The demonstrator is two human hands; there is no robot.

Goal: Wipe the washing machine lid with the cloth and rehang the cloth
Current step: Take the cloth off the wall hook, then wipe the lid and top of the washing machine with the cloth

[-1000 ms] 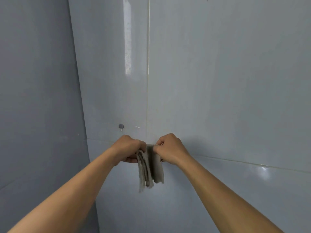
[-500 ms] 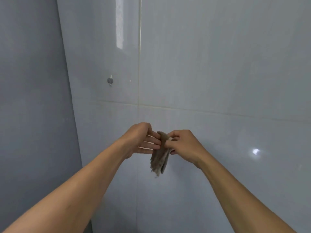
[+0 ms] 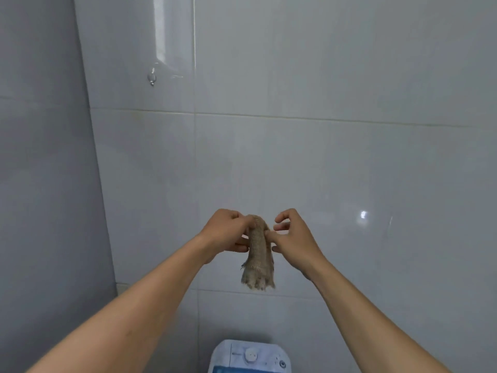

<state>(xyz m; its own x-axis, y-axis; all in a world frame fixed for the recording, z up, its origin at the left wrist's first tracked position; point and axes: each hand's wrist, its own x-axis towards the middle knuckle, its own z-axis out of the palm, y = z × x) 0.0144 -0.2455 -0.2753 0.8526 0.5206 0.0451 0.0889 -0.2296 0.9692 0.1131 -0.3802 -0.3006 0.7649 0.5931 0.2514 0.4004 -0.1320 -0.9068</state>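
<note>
Here left hand (image 3: 226, 230) and right hand (image 3: 293, 235) pinch the cloth (image 3: 259, 259), well below the hook (image 3: 152, 78).

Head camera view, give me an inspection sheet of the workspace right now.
Surface: white-and-blue washing machine top, partly in view at the bottom edge.
Job's things: beige frayed woven cloth, bunched, hanging between both hands.
Clutter: nothing seen.
Hands: left hand grips the cloth's top; right hand pinches its side.
Cables: nothing seen.
Surroundings: glossy grey tiled wall; small metal wall hook up left, bare.
</note>
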